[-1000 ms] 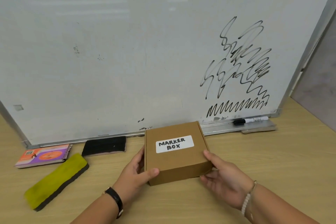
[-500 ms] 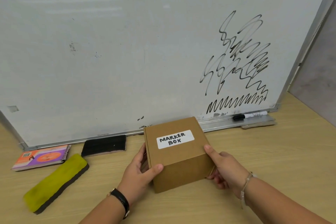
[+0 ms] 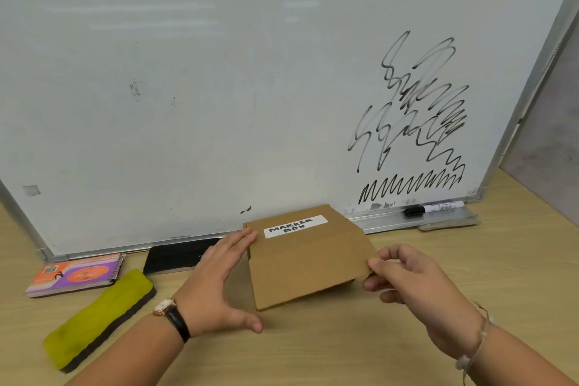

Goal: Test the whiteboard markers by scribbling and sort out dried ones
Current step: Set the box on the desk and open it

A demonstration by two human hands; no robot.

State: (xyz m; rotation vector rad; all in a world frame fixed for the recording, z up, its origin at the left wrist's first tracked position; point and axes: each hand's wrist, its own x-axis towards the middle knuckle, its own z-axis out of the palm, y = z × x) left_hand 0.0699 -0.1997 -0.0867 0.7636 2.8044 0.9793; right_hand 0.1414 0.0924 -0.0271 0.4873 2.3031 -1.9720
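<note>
Step in hand: opening the marker box [image 3: 310, 263]. It sits on the table [image 3: 344, 348], just in front of the whiteboard [image 3: 219, 103]'s bottom rail.

Left hand [image 3: 216, 285] is flat, with straight fingers pressed on the box's 9 o'clock wall and the thumb out near the table. It's bracing, not gripping. Right hand [image 3: 416, 288] pinches the lid's front flap at the 4 o'clock corner. The lid looks tilted up on its rear edge, with a dark gap under that corner. Can't see the contents yet.

How to do it well:
- Brace low on the base so only the lid moves.
- Swing the flap up and back toward 12. Pulling toward 6 would likely drag the whole box.
- A one-corner pull may skew thin card, so a mid-flap pinch is probably better.
- The board is close at 12 and the lid may hit it.

One capped marker [image 3: 434, 207] lies on the tray at 2 o'clock of the box, under the black scribbles [image 3: 416, 122].
</note>
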